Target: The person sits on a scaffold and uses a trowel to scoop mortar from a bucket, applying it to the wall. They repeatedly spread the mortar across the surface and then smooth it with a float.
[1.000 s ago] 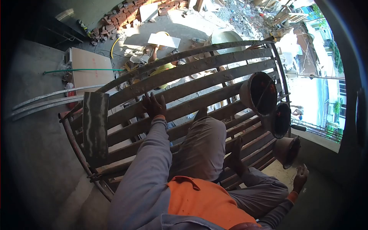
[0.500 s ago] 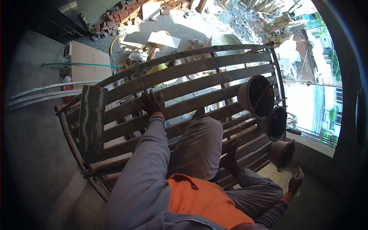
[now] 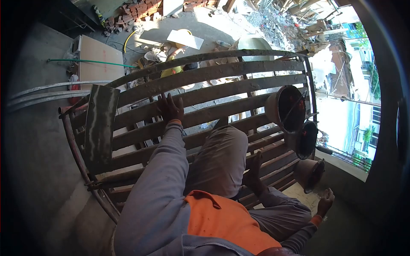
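My left hand point(image 3: 171, 107) lies on the wooden slats point(image 3: 213, 76) of a raised platform, its fingers spread and nothing held. A short board point(image 3: 101, 126) with grey streaks lies across the slats to its left. My right hand point(image 3: 326, 202) is low at the right, beside the wall, with curled fingers; whether it holds anything small does not show. Closest to it is a tilted bucket point(image 3: 304, 173). Two more buckets are above that one: a middle one point(image 3: 306, 140) and a larger one point(image 3: 273, 109) with a thin stick-like tool across its mouth.
The slats have gaps, with the ground far below. Down there are a person in a yellow-green top point(image 3: 171, 70), a white panel point(image 3: 185, 39), stacked bricks point(image 3: 141, 13) and rubble point(image 3: 273, 25). Metal pipes point(image 3: 51, 98) reach in from the left. A window opening point(image 3: 341, 128) is at right.
The view has shifted slightly. My left hand has moved up a little along the slats, its fingers more spread. My right hand remains low beside the wall.
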{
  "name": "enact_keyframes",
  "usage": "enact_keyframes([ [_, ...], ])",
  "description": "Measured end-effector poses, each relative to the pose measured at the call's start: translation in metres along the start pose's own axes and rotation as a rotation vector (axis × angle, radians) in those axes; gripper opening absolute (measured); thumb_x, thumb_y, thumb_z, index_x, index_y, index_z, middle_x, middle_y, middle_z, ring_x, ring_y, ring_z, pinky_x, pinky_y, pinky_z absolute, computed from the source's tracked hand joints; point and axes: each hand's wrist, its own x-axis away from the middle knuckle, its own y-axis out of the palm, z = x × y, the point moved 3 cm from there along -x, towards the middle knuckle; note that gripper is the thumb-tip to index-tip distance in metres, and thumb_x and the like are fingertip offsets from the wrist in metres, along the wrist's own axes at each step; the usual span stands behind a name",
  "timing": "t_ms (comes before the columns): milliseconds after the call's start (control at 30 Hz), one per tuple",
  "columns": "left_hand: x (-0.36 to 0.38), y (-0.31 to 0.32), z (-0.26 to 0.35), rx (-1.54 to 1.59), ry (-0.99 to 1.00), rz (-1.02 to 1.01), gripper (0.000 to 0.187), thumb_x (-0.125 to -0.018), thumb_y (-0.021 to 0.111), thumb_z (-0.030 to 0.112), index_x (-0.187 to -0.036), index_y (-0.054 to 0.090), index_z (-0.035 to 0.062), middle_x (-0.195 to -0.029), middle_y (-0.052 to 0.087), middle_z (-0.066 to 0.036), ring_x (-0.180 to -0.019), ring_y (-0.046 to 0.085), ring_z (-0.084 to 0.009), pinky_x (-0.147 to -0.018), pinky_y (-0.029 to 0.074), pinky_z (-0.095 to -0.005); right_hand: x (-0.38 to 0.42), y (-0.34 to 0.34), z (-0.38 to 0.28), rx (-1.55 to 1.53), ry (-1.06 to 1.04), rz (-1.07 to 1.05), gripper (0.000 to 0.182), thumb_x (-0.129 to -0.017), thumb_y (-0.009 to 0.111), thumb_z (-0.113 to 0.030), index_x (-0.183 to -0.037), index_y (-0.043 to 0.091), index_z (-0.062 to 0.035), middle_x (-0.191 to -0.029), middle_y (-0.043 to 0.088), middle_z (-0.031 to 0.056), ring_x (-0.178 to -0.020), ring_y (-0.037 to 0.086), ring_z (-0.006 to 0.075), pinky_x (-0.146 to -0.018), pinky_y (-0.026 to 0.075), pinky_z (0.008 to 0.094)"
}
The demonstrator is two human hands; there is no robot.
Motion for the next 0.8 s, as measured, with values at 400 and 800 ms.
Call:
enact_keyframes([
  [400, -0.002, -0.003, 0.002, -0.020, -0.008, -0.017, 0.054, -0.088, 0.057, 0.047, -0.128, 0.050, 0.0110, -0.143, 0.040, -0.015, -0.135, 0.035, -0.0347, -0.108, 0.026, -0.0596, -0.004, 0.003, 0.014, 0.053, -0.020, 0.036, 0.032, -0.095, 0.059, -0.027, -0.114, 0.065, -0.0021, -0.104, 0.062, 0.0144, -0.094, 0.061, 0.0253, -0.084, 0.047, 0.0355],
  [800, -0.001, 0.002, 0.001, -0.028, -0.010, -0.033, 0.054, -0.089, 0.056, 0.047, -0.128, 0.050, 0.0100, -0.143, 0.040, -0.015, -0.135, 0.035, -0.0358, -0.107, 0.027, -0.0594, -0.004, 0.005, 0.021, 0.061, 0.012, 0.053, 0.029, -0.095, 0.059, -0.026, -0.113, 0.066, -0.0045, -0.102, 0.062, 0.0131, -0.089, 0.061, 0.0242, -0.081, 0.048, 0.0345],
])
